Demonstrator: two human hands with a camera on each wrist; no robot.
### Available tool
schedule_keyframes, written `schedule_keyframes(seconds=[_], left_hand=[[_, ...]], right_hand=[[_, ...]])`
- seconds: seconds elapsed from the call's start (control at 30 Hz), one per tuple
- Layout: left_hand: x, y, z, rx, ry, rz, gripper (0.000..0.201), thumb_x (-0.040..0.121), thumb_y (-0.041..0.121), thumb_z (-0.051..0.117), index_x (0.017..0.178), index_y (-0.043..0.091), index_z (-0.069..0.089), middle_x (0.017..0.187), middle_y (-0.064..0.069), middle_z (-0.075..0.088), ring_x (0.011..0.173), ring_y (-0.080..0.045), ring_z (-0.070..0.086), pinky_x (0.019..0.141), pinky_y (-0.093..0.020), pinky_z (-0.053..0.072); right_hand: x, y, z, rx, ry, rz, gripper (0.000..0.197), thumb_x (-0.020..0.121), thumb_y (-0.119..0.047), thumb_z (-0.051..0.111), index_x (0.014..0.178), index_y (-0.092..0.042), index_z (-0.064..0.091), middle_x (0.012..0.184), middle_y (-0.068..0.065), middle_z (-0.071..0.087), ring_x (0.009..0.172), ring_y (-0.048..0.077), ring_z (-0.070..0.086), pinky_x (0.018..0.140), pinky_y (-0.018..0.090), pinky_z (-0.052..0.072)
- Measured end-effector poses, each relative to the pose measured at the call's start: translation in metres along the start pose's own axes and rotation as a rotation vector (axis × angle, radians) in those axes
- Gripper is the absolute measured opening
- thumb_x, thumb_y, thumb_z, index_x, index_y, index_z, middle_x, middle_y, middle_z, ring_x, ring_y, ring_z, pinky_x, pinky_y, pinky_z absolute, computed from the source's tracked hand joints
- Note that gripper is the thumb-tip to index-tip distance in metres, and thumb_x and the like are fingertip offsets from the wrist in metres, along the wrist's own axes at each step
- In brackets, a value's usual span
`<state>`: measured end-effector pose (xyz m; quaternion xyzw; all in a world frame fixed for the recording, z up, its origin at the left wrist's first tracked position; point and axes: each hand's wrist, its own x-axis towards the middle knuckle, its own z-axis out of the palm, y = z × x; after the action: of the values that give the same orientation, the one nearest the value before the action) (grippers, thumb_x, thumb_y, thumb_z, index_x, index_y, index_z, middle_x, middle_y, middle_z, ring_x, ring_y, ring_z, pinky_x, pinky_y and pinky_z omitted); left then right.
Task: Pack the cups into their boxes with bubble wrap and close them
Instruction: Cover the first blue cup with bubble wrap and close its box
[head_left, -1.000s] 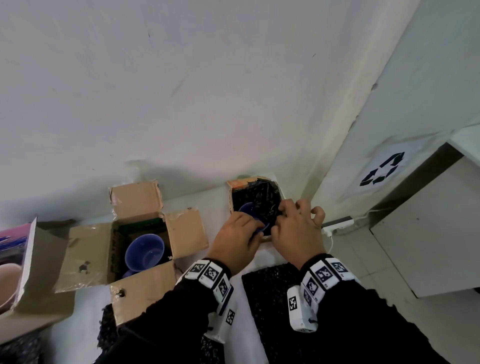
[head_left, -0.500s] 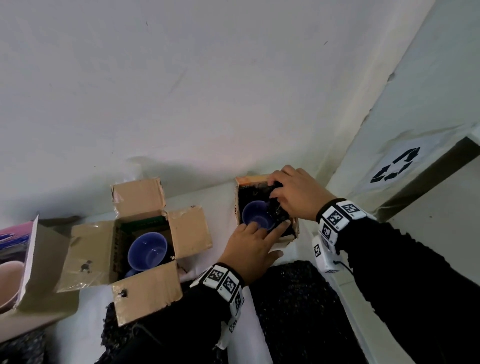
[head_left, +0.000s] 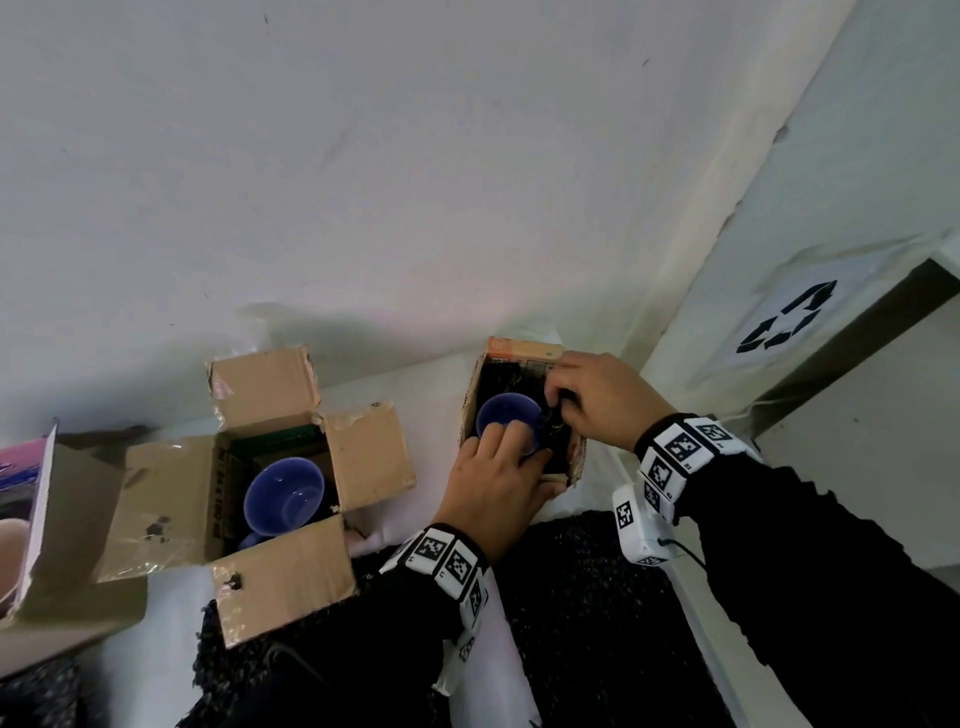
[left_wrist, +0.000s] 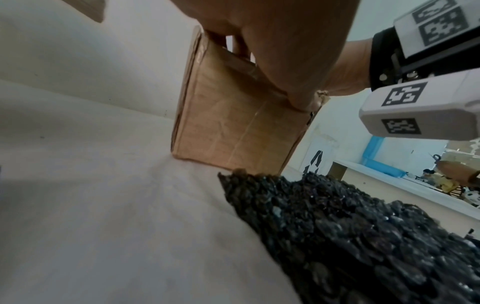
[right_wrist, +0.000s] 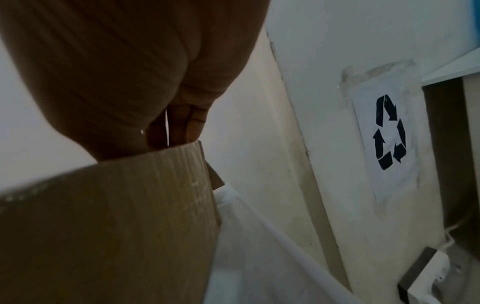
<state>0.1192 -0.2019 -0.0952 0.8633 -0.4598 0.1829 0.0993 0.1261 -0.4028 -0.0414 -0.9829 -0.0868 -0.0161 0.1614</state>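
A small box (head_left: 522, 410) stands open on the white worktop (head_left: 524, 675), close to the wall, with a blue cup (head_left: 506, 418) sitting upright inside it among black bubble wrap (head_left: 501, 376). The left hand (head_left: 498, 488) reaches over the box's near edge: its fingers lie on the cup's rim and its thumb presses the box's near wall, as the left wrist view shows. The right hand (head_left: 602, 400) comes from the right side, fingers curled into the box, pinching the wrap just beside the cup. A loose sheet of wrap (head_left: 582, 613) lies on the worktop below both hands. Well to the left, a larger box (head_left: 270, 483) with four flaps spread holds another blue cup (head_left: 283, 496).
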Motion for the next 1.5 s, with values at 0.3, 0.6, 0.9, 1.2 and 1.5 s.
schedule_keyframes(seconds=[0.3,0.6,0.9,1.2,1.5], left_hand=[[-0.003,-0.004,0.005,0.005,-0.062,0.182,0.037,0.086,0.031,0.060,0.122,0.023,0.062,0.106,0.007,0.066,0.084,-0.023,0.053,0.067,-0.033,0.039],[-0.001,-0.005,-0.006,-0.044,-0.142,0.158,0.035,0.092,0.037,0.042,0.116,0.023,0.063,0.096,0.006,0.069,0.085,-0.024,0.055,0.068,-0.034,0.040],[-0.010,-0.017,-0.006,-0.053,-0.133,0.077,0.023,0.079,0.022,0.070,0.102,0.023,0.065,0.082,0.001,0.064,0.075,-0.026,0.054,0.067,-0.035,0.045],[0.003,0.006,-0.024,-0.098,-0.171,-0.067,0.019,0.076,0.031,0.066,0.094,0.025,0.068,0.089,0.003,0.066,0.082,-0.025,0.059,0.073,-0.037,0.043],[-0.065,0.047,-0.043,-0.179,-0.450,0.141,0.049,0.079,0.059,0.050,0.120,0.032,0.056,0.126,0.003,0.048,0.117,-0.025,0.044,0.093,-0.042,0.032]], right_hand=[[-0.013,-0.005,0.001,-0.350,-0.103,-0.012,0.047,0.077,-0.036,0.027,0.075,-0.025,0.073,0.081,-0.012,0.070,0.095,0.013,0.055,0.085,0.038,0.030],[-0.015,-0.004,0.011,-0.437,-0.044,0.098,0.039,0.079,-0.037,0.030,0.088,-0.029,0.067,0.097,-0.013,0.066,0.117,0.022,0.042,0.088,0.043,0.023],[-0.005,-0.010,0.011,-0.361,-0.170,0.186,0.037,0.090,-0.037,0.033,0.115,-0.033,0.061,0.131,-0.009,0.049,0.137,0.026,0.019,0.104,0.049,0.009],[-0.054,-0.022,-0.008,0.082,0.138,0.213,0.022,0.086,-0.021,0.058,0.106,-0.027,0.064,0.104,-0.004,0.062,0.099,0.021,0.054,0.085,0.039,0.042],[-0.181,-0.063,0.030,0.307,-0.174,0.543,0.018,0.081,-0.041,0.069,0.076,-0.026,0.061,0.070,-0.006,0.062,0.065,0.009,0.059,0.060,0.025,0.042]])
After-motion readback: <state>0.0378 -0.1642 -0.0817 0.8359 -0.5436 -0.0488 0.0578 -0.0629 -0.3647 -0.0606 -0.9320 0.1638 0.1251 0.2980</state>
